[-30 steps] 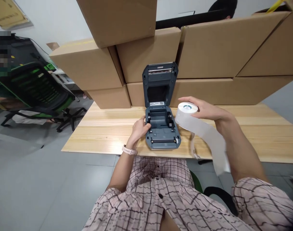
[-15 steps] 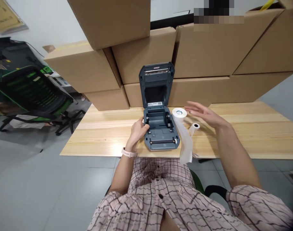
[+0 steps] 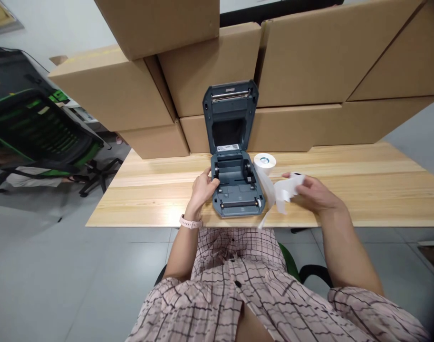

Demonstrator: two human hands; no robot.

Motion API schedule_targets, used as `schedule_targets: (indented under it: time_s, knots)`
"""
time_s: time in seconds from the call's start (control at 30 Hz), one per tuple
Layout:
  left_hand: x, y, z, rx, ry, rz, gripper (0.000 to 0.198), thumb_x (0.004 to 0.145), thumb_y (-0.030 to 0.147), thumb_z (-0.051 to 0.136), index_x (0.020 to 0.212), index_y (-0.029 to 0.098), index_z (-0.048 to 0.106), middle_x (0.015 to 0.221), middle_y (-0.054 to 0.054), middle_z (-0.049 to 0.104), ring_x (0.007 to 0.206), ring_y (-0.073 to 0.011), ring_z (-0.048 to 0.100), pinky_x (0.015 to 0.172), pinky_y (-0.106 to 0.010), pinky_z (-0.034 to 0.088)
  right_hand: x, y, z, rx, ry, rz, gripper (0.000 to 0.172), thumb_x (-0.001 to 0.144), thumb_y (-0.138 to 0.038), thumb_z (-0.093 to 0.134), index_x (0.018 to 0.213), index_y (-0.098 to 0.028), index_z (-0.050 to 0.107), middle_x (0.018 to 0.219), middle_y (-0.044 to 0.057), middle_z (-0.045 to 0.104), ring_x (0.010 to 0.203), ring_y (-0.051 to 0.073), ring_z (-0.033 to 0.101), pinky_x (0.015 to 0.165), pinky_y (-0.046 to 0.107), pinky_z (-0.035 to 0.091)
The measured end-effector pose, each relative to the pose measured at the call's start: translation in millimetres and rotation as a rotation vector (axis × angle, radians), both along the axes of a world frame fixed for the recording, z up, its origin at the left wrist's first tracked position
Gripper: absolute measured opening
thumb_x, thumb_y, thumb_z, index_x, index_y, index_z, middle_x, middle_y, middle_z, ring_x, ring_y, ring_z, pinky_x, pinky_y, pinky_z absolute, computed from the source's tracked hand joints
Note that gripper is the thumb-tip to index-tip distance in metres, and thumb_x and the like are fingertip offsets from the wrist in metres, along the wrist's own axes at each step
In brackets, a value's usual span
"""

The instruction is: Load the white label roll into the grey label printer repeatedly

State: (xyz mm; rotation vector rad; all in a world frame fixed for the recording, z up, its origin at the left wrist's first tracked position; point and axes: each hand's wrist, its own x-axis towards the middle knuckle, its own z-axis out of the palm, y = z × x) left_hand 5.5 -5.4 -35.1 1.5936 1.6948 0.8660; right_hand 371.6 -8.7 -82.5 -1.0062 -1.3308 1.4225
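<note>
Left fingers (image 3: 214, 182) clamped on open printer (image 3: 235, 191), right fingers (image 3: 308, 188) apparently clamped on small paper roll (image 3: 292, 184), slightly blurred

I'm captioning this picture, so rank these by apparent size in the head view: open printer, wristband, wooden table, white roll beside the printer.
Largest to smallest:
Wooden table
Open printer
White roll
Wristband

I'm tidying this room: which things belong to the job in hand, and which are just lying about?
Apparently in use:
Open printer, gripped by left hand
Small paper roll, in right hand
Large paper roll, beside the printer

Just around:
Cardboard boxes, behind the printer
Chair, far left
</note>
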Motion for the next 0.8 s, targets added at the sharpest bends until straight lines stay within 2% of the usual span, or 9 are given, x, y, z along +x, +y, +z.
schedule_targets:
  time_s: [0.1,0.17,0.23,0.33,0.4,0.53,0.6,0.7,0.8]
  knots:
    - [0,0,-1.1,0.000,-0.032,0.001,0.062,0.079,0.021,0.058,0.140,0.015,0.069,0.063,0.003,0.062,0.062,-0.0173,0.055,0.067,-0.028,0.041,-4,-7,22.5,0.314,0.289,0.083,0.054,0.072,-0.086,0.077,0.102,-0.041,0.079,0.056,-0.006,0.064,0.049,0.017,0.061,0.062,0.038,0.061]
    - [0,0,-1.8,0.004,-0.061,0.004,0.062,0.079,0.021,0.058,0.140,0.015,0.069,0.062,0.003,0.062,0.061,-0.0169,0.055,0.068,-0.028,0.041,-23,-6,50.3,0.465,0.223,0.291,0.048,0.083,-0.080,0.071,0.106,-0.038,0.080,0.051,-0.006,0.060,0.044,0.017,0.057,0.061,0.039,0.060]
    - [0,-1,-2.8,0.010,-0.086,0.006,0.063,0.079,0.021,0.058,0.140,0.015,0.069,0.062,0.003,0.062,0.061,-0.0167,0.054,0.068,-0.028,0.041,-55,0,79.6,0.486,-0.111,0.468,0.046,0.093,-0.064,0.072,0.122,-0.030,0.080,0.078,0.003,0.078,0.064,0.022,0.072,0.070,0.040,0.062]
    - [1,-1,-4.7,0.019,-0.117,0.006,0.063,0.079,0.022,0.058,0.141,0.014,0.068,0.064,0.002,0.063,0.061,-0.0167,0.054,0.066,-0.028,0.039,-106,17,103.0,0.624,-0.565,0.453,0.048,0.103,-0.054,0.062,0.139,-0.026,0.073,0.131,0.010,0.079,0.115,0.028,0.074,0.100,0.044,0.058]
    - [1,-2,-5.7,0.024,-0.136,0.003,0.064,0.079,0.022,0.058,0.141,0.014,0.068,0.064,0.002,0.063,0.060,-0.0167,0.053,0.065,-0.028,0.039,-131,27,99.6,0.715,-0.789,0.439,0.047,0.107,-0.049,0.054,0.144,-0.026,0.070,0.137,0.011,0.076,0.123,0.032,0.069,0.106,0.050,0.054]
    - [0,-1,-7.3,0.027,-0.168,0.005,0.065,0.078,0.023,0.060,0.141,0.012,0.068,0.061,0.003,0.061,0.059,-0.0163,0.052,0.065,-0.028,0.038,-147,35,75.8,0.775,-1.036,0.442,0.048,0.110,-0.045,0.048,0.149,-0.024,0.067,0.122,0.013,0.080,0.110,0.034,0.071,0.099,0.053,0.055]
    - [0,-1,-8.3,0.026,-0.180,0.007,0.065,0.078,0.023,0.060,0.142,0.012,0.067,0.060,0.003,0.061,0.058,-0.0159,0.051,0.065,-0.028,0.038,-145,30,69.3,0.810,-1.013,0.430,0.049,0.110,-0.043,0.049,0.154,-0.025,0.063,0.134,0.013,0.077,0.120,0.034,0.069,0.103,0.055,0.056]
    - [0,-1,-10.3,0.028,-0.202,0.009,0.065,0.079,0.023,0.060,0.142,0.014,0.067,0.061,0.003,0.062,0.058,-0.0154,0.050,0.065,-0.028,0.039,-140,16,67.5,0.886,-0.904,0.362,0.050,0.108,-0.038,0.057,0.157,-0.028,0.059,0.167,0.008,0.055,0.148,0.034,0.053,0.118,0.059,0.050]
    - [0,0,-12.2,0.028,-0.212,0.018,0.065,0.078,0.022,0.061,0.142,0.014,0.068,0.060,0.004,0.060,0.057,-0.0154,0.049,0.064,-0.028,0.039,-137,-1,64.6,0.949,-0.850,0.276,0.038,0.107,-0.032,0.059,0.143,-0.027,0.071,0.167,0.006,0.055,0.149,0.034,0.053,0.120,0.063,0.050]
